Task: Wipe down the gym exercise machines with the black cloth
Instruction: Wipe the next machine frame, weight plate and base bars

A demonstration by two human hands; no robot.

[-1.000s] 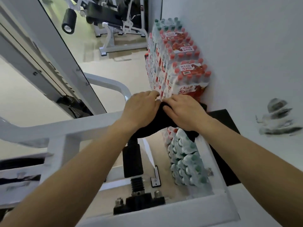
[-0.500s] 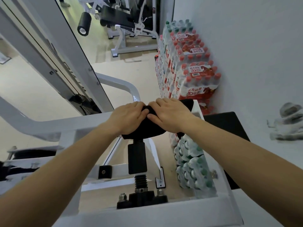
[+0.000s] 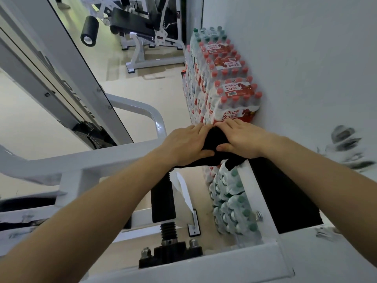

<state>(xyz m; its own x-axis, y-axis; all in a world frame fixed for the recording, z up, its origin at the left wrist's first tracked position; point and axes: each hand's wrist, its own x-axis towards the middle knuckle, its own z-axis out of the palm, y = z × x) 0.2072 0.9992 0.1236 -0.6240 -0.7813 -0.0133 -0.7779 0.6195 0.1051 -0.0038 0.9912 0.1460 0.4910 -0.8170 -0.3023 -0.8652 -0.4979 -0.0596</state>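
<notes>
The black cloth point(image 3: 214, 139) lies bunched on the far corner of a white machine frame point(image 3: 114, 160), with a corner hanging over the edge. My left hand point(image 3: 183, 145) presses on its left side, fingers laid flat and thumb against the cloth. On the right side my right hand point(image 3: 242, 138) presses down too, with its thumb along the cloth's near edge. The fingertips of both hands nearly meet above the cloth. Most of the cloth is hidden under my hands.
Stacked packs of red-capped water bottles point(image 3: 222, 86) stand against the white wall, with green-capped packs point(image 3: 230, 203) below the frame. A black padded post point(image 3: 163, 199) and bolts sit inside the frame. Another white machine with black pads point(image 3: 140, 23) stands farther back.
Both hands slid the cloth back and forth on the frame corner: nearer half a second ago, now out to the far edge again. The view shifted slightly.
</notes>
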